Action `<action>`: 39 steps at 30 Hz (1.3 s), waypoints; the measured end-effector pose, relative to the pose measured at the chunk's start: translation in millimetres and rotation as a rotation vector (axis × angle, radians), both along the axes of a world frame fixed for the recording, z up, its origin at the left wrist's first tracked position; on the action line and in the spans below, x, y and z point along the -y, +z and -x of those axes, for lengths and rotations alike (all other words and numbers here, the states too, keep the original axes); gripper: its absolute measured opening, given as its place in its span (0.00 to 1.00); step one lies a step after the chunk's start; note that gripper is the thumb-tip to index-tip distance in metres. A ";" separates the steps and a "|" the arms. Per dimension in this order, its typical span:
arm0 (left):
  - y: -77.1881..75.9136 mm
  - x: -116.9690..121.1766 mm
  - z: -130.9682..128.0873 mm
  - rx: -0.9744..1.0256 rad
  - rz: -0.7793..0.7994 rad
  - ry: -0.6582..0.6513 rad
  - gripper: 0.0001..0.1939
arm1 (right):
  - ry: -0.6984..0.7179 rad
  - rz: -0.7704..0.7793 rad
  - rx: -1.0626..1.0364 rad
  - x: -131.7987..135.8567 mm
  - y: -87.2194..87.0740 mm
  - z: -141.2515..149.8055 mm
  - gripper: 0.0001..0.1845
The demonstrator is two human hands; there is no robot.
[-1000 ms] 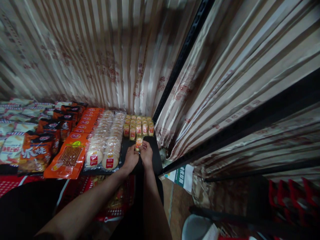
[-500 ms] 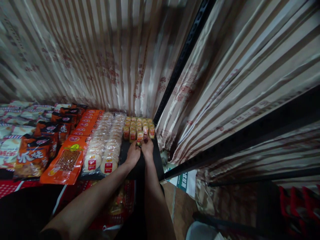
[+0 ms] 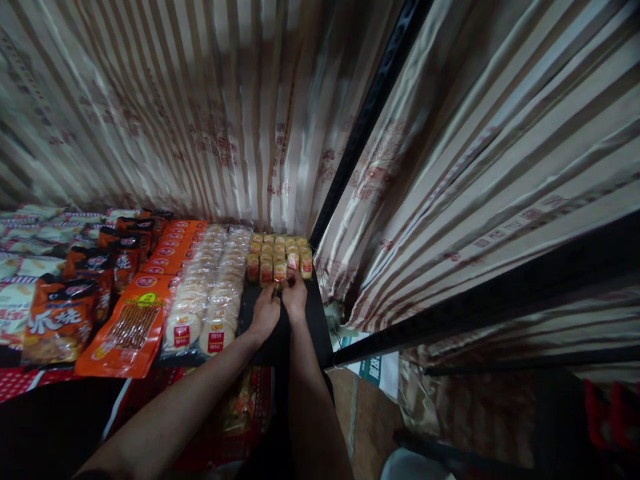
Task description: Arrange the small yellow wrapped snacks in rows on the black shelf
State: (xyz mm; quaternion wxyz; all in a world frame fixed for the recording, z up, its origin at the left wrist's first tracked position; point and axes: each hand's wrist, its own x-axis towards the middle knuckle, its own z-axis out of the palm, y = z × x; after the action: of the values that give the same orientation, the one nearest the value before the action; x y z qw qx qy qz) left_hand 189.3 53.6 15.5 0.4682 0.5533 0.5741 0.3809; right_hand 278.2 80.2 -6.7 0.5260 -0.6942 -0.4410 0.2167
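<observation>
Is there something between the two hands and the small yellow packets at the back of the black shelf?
Nothing visible does. The left hand and right hand lie side by side on the black shelf, fingertips already against the front row of small yellow-and-red snack packets. The clear-wrapped round rice crackers lie to their left, apart.

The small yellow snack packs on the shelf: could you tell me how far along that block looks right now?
Several rows of small yellow snack packs already stand at the back of the black shelf, beside the round cracker packs. Both hands are at the front row: the left hand and right hand meet at one pack there. Bare shelf remains in front of the block.
</observation>
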 end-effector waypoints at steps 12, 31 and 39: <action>-3.4 1.7 2.8 -0.075 -0.082 -0.026 0.24 | -0.004 0.001 0.063 1.3 -0.2 1.5 0.15; -7.0 4.4 3.1 -0.348 -0.164 -0.060 0.27 | -0.028 0.024 0.113 2.8 3.0 5.8 0.15; -8.9 5.2 2.4 -0.405 -0.173 -0.048 0.26 | -0.037 0.006 0.108 0.2 -0.4 6.2 0.14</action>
State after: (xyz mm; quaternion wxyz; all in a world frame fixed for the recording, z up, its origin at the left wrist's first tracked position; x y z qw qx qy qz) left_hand 186.9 48.4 6.6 0.3030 0.6701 0.6083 0.2987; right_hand 272.0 80.0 -7.2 0.5033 -0.7145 -0.4552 0.1704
